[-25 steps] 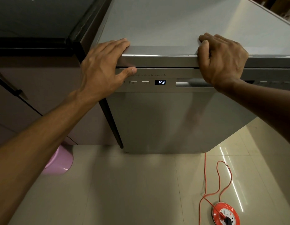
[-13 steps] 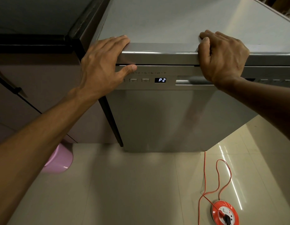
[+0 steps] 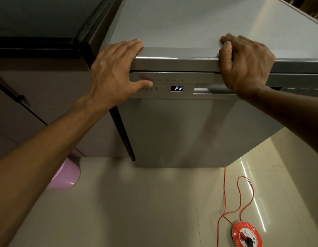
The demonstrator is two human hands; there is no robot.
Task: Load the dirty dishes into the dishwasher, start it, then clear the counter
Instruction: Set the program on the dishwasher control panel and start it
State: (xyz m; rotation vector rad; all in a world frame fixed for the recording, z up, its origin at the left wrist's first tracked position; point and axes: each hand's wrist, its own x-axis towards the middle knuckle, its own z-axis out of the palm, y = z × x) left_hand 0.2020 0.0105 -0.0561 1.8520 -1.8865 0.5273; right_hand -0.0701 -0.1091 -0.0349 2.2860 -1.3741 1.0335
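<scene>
A: So, where are the fingers (image 3: 131, 46)?

B: Left hand (image 3: 113, 75) lies flat on the dishwasher (image 3: 181, 125) top's front corner, fingers straight, grasping nothing; its thumb has slid down to the control buttons. Right hand (image 3: 247, 63) clenches the same front edge, fingers curled over it.

A: Meaning?

B: Probably starting the cycle. Just right of the thumb, the display (image 3: 176, 88) reads P2.

A: Its orientation?

B: Upright, long axis vertical, closed door facing the viewer. Below the right hand, an orange cable reel (image 3: 247, 234) lies on the floor.
</scene>
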